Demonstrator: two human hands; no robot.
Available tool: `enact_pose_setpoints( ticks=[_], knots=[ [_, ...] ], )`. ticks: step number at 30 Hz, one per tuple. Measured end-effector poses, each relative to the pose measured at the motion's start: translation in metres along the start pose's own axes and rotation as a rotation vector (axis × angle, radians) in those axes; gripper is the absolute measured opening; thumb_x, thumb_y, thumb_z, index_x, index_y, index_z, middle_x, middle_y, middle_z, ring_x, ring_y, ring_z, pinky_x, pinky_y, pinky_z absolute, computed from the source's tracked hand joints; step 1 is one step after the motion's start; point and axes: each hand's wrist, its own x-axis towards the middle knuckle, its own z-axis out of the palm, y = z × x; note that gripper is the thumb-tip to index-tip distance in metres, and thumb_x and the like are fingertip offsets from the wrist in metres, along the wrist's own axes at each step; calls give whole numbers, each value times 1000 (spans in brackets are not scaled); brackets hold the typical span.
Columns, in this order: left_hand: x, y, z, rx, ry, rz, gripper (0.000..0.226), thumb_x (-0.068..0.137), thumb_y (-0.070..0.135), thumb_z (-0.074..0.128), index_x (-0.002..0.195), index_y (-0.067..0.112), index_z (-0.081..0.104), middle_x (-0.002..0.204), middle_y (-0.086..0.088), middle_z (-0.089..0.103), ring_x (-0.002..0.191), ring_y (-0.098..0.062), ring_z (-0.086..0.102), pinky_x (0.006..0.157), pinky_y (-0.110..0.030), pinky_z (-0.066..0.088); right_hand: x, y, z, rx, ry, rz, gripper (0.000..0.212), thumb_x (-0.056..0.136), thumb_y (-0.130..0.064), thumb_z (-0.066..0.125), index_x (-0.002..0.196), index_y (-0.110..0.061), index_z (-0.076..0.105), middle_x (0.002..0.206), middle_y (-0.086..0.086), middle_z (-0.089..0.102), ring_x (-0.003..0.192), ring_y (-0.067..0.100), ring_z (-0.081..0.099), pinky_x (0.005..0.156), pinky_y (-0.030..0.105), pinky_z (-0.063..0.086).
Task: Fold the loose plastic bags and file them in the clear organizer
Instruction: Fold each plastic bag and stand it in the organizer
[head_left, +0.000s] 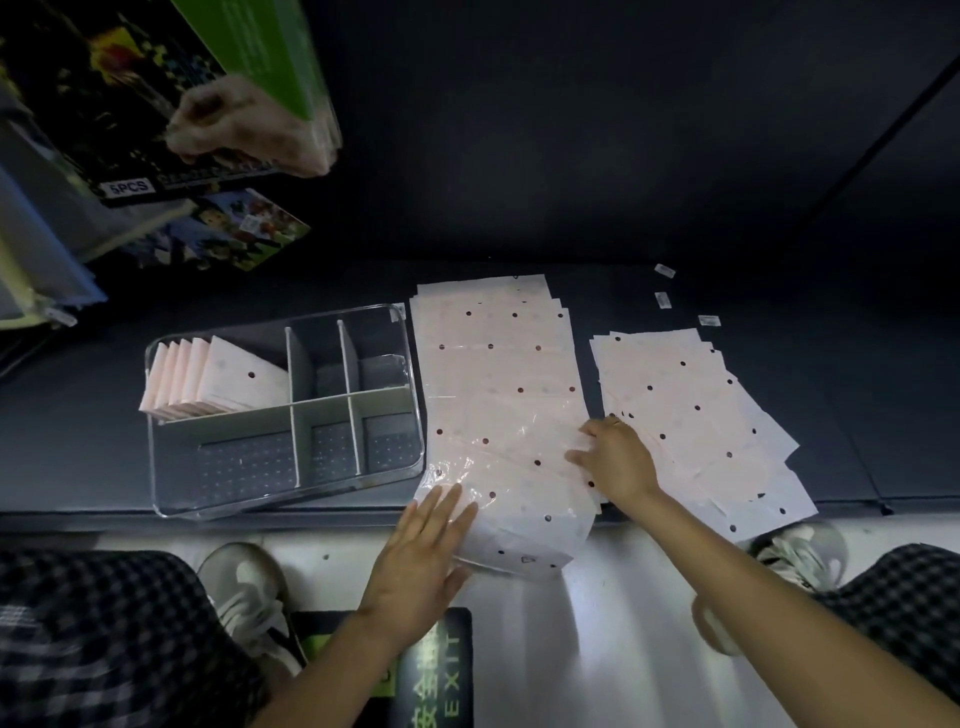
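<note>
A clear organizer (161, 467) with grey dividers stands on the dark shelf at the left. Several folded pale pink bags (228, 382) stand filed in its back left compartment. A long spread of loose pale pink plastic bags (498, 374) with punched holes lies to its right and overhangs the shelf edge. My left hand (421, 561) lies flat with straight fingers on the near end of that spread. My right hand (615, 462) rests on the spread's right edge, fingers extended. A second fanned pile of bags (696, 410) lies further right.
Another person's hand (244, 127) holds a green box at the upper left, above printed packages (223, 234). Small white labels (662, 299) lie on the shelf at the back right. Below are my checked trousers, grey shoes (249, 597) and a floor EXIT sign (431, 670).
</note>
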Motion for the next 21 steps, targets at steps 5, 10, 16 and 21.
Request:
enact_pose_setpoints(
  ticks=[5, 10, 16, 21],
  knots=[
    [10, 3, 4, -94, -14, -15, 63, 97, 47, 38, 150, 31, 8, 155, 10, -8, 143, -17, -16, 115, -43, -15, 11, -10, -25, 124, 140, -83, 17, 87, -25, 66, 89, -8, 69, 100, 2, 53, 87, 18, 52, 68, 29, 42],
    [21, 9, -3, -108, 70, 54, 62, 93, 39, 55, 147, 22, 30, 155, 2, 20, 144, -24, 13, 115, -51, 10, 52, -41, -61, 174, 236, -44, 18, 87, -26, 62, 71, -17, 62, 68, 3, 59, 67, 26, 56, 57, 29, 39],
    [24, 3, 4, -100, -20, 12, 65, 96, 53, 35, 150, 31, 6, 155, 11, -10, 143, -13, -19, 115, -35, -16, 84, -54, -70, 199, 298, -10, 28, 92, -25, 59, 119, -16, 60, 114, 8, 63, 95, 24, 59, 71, 30, 48],
    [28, -2, 9, -32, -98, 40, 83, 89, 58, 45, 148, 34, -8, 151, 8, -26, 142, -19, -23, 112, -37, -20, 30, -19, -43, 227, 139, -120, 52, 86, -29, 66, 133, -17, 47, 133, 6, 47, 113, 25, 52, 91, 35, 46]
  ],
)
